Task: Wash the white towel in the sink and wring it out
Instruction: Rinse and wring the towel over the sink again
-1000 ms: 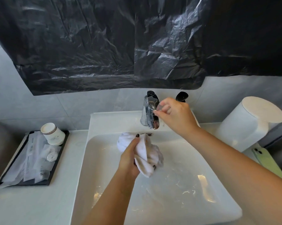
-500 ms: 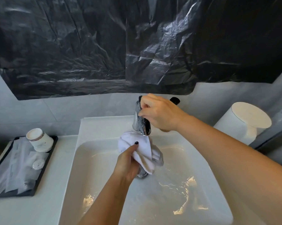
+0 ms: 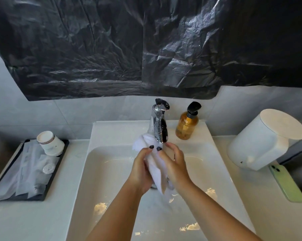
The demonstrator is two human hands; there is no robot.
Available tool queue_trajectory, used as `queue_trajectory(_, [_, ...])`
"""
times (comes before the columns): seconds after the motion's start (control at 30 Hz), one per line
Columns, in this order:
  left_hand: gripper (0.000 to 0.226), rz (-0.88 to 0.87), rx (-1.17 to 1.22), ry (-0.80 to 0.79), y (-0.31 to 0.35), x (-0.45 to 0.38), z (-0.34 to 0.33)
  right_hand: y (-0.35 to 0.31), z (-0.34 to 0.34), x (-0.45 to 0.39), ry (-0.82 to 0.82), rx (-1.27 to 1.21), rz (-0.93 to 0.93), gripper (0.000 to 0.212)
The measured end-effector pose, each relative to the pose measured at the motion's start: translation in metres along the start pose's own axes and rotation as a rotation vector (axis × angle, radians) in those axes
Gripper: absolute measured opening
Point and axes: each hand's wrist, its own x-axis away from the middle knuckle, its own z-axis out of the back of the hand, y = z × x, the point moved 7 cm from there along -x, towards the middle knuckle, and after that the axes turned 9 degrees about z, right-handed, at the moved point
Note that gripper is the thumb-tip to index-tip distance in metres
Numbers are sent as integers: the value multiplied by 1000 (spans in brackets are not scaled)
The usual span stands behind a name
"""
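Observation:
The white towel (image 3: 156, 171) is bunched between both my hands over the white sink (image 3: 112, 171), just below the spout of the chrome tap (image 3: 158, 126). My left hand (image 3: 140, 168) grips the towel from the left, thumb on top. From the right, my right hand (image 3: 174, 165) closes round the towel. One end of the towel sticks up behind the spout, another hangs down below my hands. Water lies in the basin; the stream itself is hidden by my hands.
An amber soap bottle (image 3: 187, 124) with a black pump stands right of the tap. A white dispenser (image 3: 264, 140) and a green phone (image 3: 286, 182) are on the right counter. A black tray (image 3: 56, 164) with paper cups (image 3: 50, 143) and sachets lies at left.
My right hand left the tap handle and came down onto the towel. Water now lies in the basin. The camera view shifted, so the soap bottle shows.

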Motion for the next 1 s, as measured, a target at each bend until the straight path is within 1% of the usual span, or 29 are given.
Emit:
queue_trajectory(0.03, [52,-4,-56,8,1,2,0,5,-7,1,-49,-7,-39,47])
queue_trajectory(0.07, [53,-17,-120,35,3,2,3,9,-10,-1,-67,-9,-53,45])
queue_trajectory(0.13, [66,-63,-245,182,7,6,14,12,-12,-8,-99,3,-68,27])
queue_trajectory(0.17, [70,-87,-284,235,10,9,19,12,-14,-11,-125,42,-61,21])
queue_trajectory(0.2, [67,-107,-310,275,13,12,25,10,-17,-14,-153,75,-52,22])
queue_trajectory(0.27, [55,-137,-305,352,16,18,37,4,-27,-19,-197,123,-50,39])
queue_trajectory(0.3, [49,-146,-291,394,18,20,42,0,-32,-22,-198,135,-59,42])
queue_trajectory(0.37, [45,-152,-264,480,23,26,50,-6,-42,-26,-179,169,-62,34])
queue_trajectory(0.43, [49,-155,-272,510,27,33,56,-11,-45,-32,-99,137,-65,34])
queue_trajectory(0.47, [54,-156,-283,522,29,37,61,-11,-42,-36,-33,94,-86,35])
queue_trajectory(0.5, [63,-175,-279,521,31,41,68,-12,-38,-40,15,57,-104,38])
queue_trajectory(0.57, [81,-217,-189,486,34,50,87,-10,-29,-48,21,30,-190,25])
queue_trajectory(0.6, [84,-211,-127,453,35,54,94,-3,-23,-50,12,-6,-301,27])
queue_trajectory(0.63, [84,-203,-77,405,36,56,100,7,-19,-46,9,-106,-406,28])
queue_trajectory(0.67, [79,-190,-40,357,38,59,101,12,-19,-40,-22,-223,-507,25])
queue_trajectory(0.7, [67,-188,-8,306,40,63,97,18,-23,-35,-88,-335,-553,19])
queue_trajectory(0.73, [53,-190,14,268,42,66,92,23,-24,-33,-129,-368,-560,17])
queue_trajectory(0.8, [38,-192,62,215,41,67,81,26,-31,-23,-239,-428,-586,29])
queue_trajectory(0.83, [35,-187,82,203,39,67,77,28,-36,-19,-275,-531,-617,35])
queue_trajectory(0.9, [38,-181,137,184,35,67,72,31,-43,-12,-274,-596,-676,43])
queue_trajectory(0.93, [39,-180,160,179,33,67,71,31,-46,-12,-275,-575,-677,37])
queue_trajectory(1.0, [39,-161,185,172,28,66,74,35,-45,-13,-198,-484,-653,23])
